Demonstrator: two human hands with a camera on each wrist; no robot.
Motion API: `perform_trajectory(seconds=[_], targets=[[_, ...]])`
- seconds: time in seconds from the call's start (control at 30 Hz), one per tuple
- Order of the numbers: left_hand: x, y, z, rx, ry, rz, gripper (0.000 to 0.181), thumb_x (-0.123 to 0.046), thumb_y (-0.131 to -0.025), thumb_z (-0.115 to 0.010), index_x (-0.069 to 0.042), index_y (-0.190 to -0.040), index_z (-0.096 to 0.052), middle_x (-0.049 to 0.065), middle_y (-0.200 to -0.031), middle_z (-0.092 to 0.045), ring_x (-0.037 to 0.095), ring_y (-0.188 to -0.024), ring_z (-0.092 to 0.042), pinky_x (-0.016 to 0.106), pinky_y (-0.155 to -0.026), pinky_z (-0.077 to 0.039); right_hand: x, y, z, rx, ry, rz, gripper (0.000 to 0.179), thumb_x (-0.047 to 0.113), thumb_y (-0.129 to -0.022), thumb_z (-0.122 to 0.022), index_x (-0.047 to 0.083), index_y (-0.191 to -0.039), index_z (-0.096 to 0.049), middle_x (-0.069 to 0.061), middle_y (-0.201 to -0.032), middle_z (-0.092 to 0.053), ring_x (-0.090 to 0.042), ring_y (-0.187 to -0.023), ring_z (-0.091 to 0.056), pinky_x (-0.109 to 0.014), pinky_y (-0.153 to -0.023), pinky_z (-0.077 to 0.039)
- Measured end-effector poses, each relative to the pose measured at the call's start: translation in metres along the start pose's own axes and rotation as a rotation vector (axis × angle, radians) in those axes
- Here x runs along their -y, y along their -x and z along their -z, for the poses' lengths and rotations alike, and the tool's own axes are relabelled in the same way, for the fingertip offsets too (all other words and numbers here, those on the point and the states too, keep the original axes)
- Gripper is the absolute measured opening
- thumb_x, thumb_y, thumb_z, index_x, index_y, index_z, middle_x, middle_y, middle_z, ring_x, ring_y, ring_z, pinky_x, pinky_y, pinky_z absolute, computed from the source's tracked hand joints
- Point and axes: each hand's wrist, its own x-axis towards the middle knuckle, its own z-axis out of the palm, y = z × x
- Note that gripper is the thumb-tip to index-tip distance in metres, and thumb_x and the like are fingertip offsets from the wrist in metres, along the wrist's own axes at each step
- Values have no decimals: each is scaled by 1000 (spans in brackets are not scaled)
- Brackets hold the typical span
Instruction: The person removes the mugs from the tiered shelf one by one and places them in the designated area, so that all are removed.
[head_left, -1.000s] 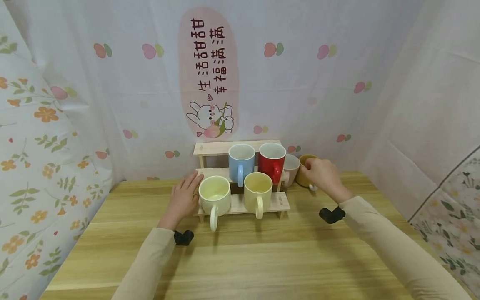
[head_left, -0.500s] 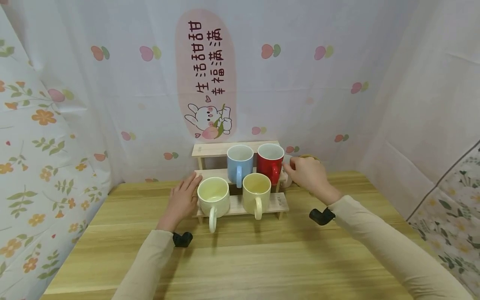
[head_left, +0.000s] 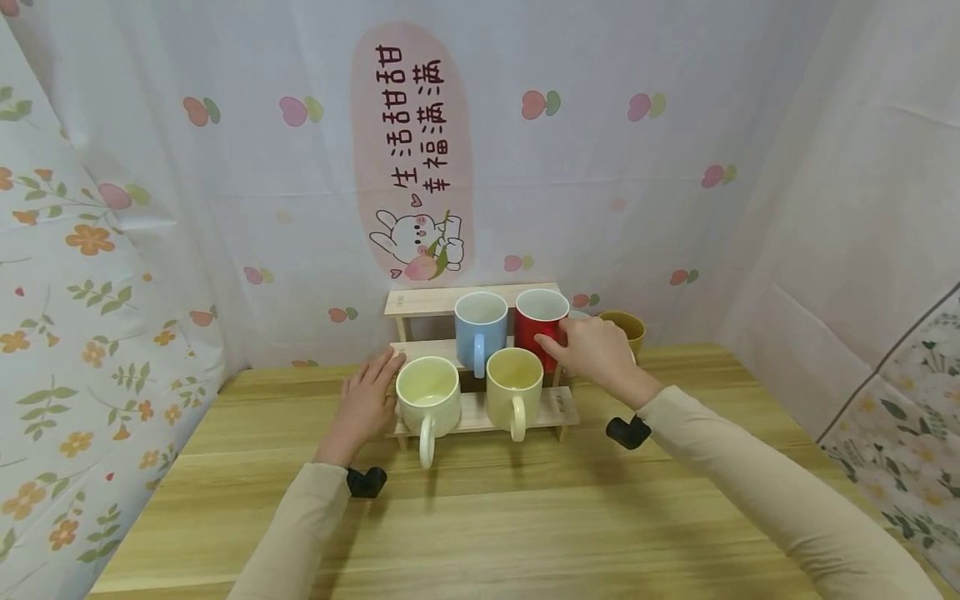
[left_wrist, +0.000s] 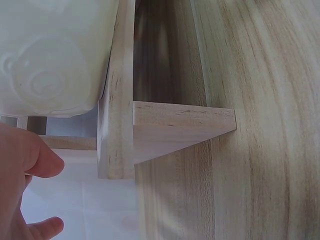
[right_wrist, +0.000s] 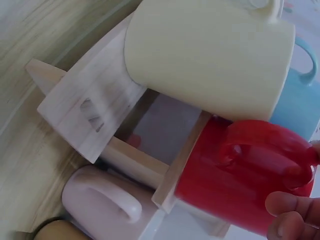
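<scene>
My left hand (head_left: 366,400) rests at the left side of a wooden three-tier rack (head_left: 474,408), its fingertips on the end of the middle tier. Beside it, on the lowest tier, stands a pale green mug (head_left: 429,392); a cream-yellow mug (head_left: 514,385) is to its right. The middle tier bears a light blue mug (head_left: 482,329) and a red mug (head_left: 537,318). At the red mug's handle (right_wrist: 270,145) is my right hand (head_left: 600,352). Its fingertips (right_wrist: 282,204) and thumb lie on different sides of the handle, spread apart.
On the table (head_left: 465,517), right of the rack, stand a pale pink mug (right_wrist: 100,200), mostly hidden by my right hand in the head view, and a mustard-yellow mug (head_left: 628,327). A patterned curtain (head_left: 300,183) hangs close behind the rack.
My right hand has moved left from beside the mustard-yellow mug, past the pale pink mug, to the red mug. My left hand has stayed at the rack's left end.
</scene>
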Motion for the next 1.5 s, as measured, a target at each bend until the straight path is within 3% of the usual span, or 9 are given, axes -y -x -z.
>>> perform_trajectory(seconds=[0.37,0.57,0.93,1.23,1.5], targets=[[-2,-1,1,-7,-4,-3,62,-5,-90,-52,-17,-149,-34,9,-158,-24,53,-135,-28,74,-103,-18,-7,0,5,-3,8,-6,40,27,-90,-54,12,-55,-43,1,-46,-37,-15,-41,-35,-24,-38,-24],[-2,-1,3,-10,-13,-9,63,-5,-90,-53,-16,-149,-34,9,-158,-24,53,-134,-28,75,-102,-19,-8,-1,2,-9,-25,0,44,29,-90,-56,11,-53,-44,0,-45,-39,-15,-40,-37,-23,-38,-26],[-4,1,2,13,-23,2,64,-7,-91,-54,-17,-150,-32,8,-158,-22,53,-134,-29,74,-103,-20,-8,4,-9,-107,-11,23,41,28,-93,-57,7,-59,-48,-5,-50,-44,-19,-43,-41,-26,-39,-35],[-6,-2,4,8,-1,8,64,-5,-90,-53,-16,-150,-33,7,-159,-23,50,-136,-29,73,-104,-19,-16,6,-7,-168,-88,16,34,23,-94,-57,1,-68,-54,-10,-55,-53,-22,-45,-48,-29,-42,-42],[-3,-2,2,20,-17,9,65,-4,-89,-54,-15,-150,-33,9,-158,-23,50,-136,-28,73,-104,-19,-29,14,-8,-160,-138,-37,34,24,-96,-55,1,-70,-54,-9,-54,-55,-19,-46,-47,-26,-43,-36]])
